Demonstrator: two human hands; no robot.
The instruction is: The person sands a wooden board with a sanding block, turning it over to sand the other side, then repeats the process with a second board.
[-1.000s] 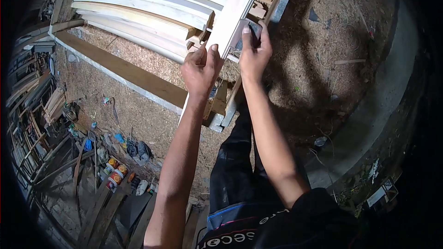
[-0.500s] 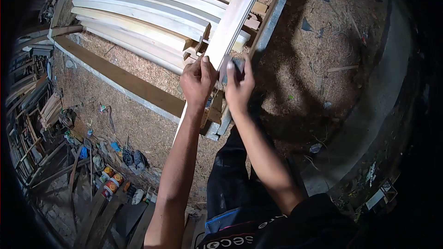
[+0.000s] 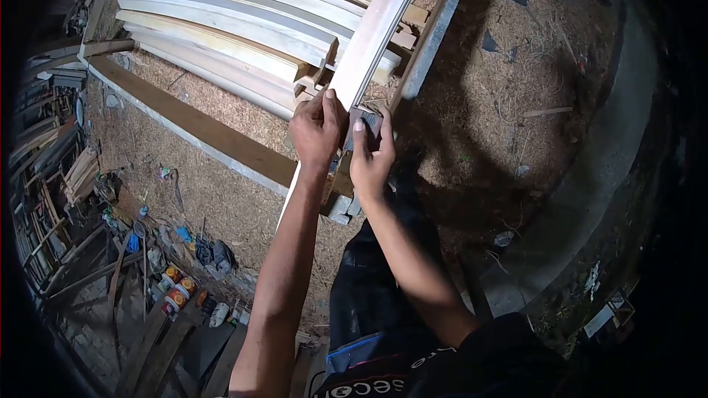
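A long pale wooden board [image 3: 373, 37] with a grooved edge runs from the top of the view down past my hands. My left hand [image 3: 317, 129] is closed around the board, its thumb lying on the upper face. At the board's right edge, my right hand [image 3: 375, 166] grips a small dark block, which looks like a sanding block [image 3: 366, 124], with thumb and fingers. The block lies against the grooved edge; its underside is hidden.
Several pale boards [image 3: 221, 18] lie stacked to the left. A brown beam [image 3: 192, 121] crosses the shavings-covered ground, and a grey-edged beam [image 3: 435, 37] runs beside the board. Paint cans [image 3: 175, 298] and scrap wood [image 3: 51, 214] sit at lower left.
My right hand has slid down along the board's edge toward me and slightly left, with the sanding block. My left hand stays on the board almost unmoved.
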